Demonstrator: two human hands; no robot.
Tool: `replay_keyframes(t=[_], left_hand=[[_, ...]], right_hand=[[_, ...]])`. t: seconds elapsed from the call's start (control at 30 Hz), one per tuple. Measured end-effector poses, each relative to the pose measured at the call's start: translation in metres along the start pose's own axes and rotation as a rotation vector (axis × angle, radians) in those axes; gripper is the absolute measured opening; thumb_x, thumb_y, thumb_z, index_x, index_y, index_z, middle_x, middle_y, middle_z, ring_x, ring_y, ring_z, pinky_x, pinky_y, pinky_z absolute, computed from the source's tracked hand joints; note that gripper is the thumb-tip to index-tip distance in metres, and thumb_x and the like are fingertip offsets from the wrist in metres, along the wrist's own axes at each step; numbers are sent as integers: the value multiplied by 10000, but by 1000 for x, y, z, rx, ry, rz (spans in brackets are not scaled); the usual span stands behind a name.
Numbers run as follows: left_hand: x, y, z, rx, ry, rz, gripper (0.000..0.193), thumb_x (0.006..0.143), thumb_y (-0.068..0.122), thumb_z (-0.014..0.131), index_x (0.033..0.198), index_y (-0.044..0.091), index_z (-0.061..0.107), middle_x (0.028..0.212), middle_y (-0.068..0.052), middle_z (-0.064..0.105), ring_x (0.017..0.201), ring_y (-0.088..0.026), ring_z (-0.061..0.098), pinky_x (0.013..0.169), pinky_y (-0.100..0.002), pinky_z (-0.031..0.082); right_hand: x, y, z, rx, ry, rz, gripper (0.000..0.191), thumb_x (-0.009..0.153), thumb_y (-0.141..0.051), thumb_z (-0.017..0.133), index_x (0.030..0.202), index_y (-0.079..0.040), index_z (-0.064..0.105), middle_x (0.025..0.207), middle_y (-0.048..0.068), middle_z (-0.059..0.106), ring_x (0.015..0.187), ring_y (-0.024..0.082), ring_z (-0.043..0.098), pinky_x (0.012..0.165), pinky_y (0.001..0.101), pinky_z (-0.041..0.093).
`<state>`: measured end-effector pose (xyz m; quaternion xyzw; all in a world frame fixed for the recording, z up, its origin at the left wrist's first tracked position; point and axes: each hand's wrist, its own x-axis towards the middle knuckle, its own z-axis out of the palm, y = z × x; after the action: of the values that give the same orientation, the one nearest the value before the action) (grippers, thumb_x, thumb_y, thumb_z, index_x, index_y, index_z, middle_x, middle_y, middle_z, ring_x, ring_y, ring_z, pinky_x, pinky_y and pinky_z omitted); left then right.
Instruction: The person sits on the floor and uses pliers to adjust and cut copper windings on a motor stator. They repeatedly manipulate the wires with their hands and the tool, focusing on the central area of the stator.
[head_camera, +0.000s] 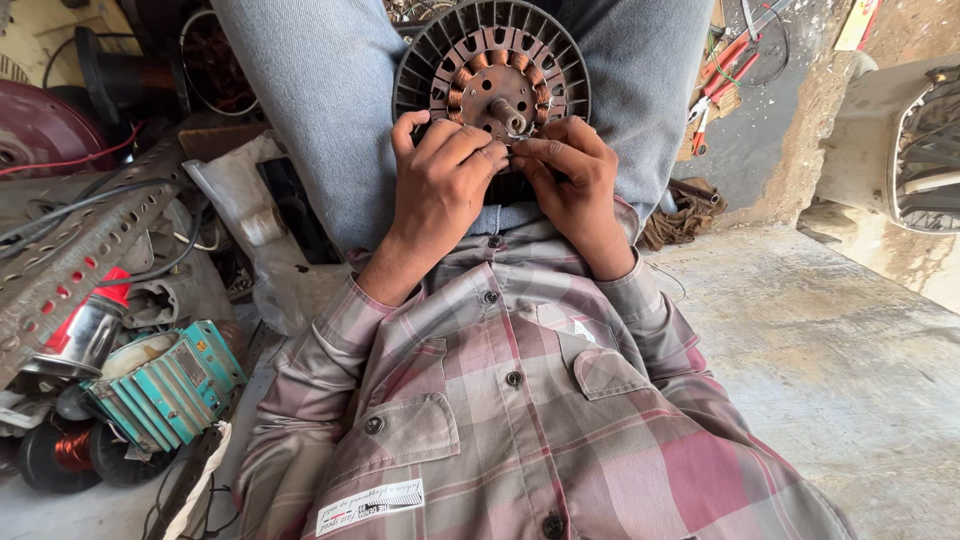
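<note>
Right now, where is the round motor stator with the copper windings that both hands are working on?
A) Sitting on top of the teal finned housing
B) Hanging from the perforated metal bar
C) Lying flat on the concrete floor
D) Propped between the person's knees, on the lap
D: the stator stands between the jean-clad legs, with the left hand and right hand pinching at its lower edge.

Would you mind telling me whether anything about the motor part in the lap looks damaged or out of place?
Nothing on the round motor stator looks broken; its copper coils sit evenly around the shaft. Both the left hand and right hand pinch something small at its lower edge, too tiny to identify.
</note>
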<state>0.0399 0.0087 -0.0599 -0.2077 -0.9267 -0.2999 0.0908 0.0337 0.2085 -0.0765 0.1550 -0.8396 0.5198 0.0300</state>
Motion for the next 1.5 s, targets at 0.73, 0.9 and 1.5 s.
replay_keyframes(t=[0.73,0.9,1.5], left_hand=[[7,-10,6,47,28,216,157,968,163,814,1045,40,754,973,-27,675,943,-170,646,1077,-431,418],[7,-11,3,69,4,221,87,984,97,767,1038,29,757,948,-28,672,919,-165,651,1084,-434,422],[25,-18,1,-211,-90,71,130,898,172,822,887,60,757,928,-37,713,893,-183,659,924,-401,421]], right_hand=[[2,5,4,79,43,-1,177,906,93,736,1062,11,713,998,114,663,832,217,664,724,301,523],[2,5,4,80,33,-1,171,867,75,768,1011,1,714,1021,120,662,838,201,673,720,298,523],[1,17,4,106,-5,-33,148,864,31,800,990,-28,752,991,86,694,894,228,691,798,322,540]])
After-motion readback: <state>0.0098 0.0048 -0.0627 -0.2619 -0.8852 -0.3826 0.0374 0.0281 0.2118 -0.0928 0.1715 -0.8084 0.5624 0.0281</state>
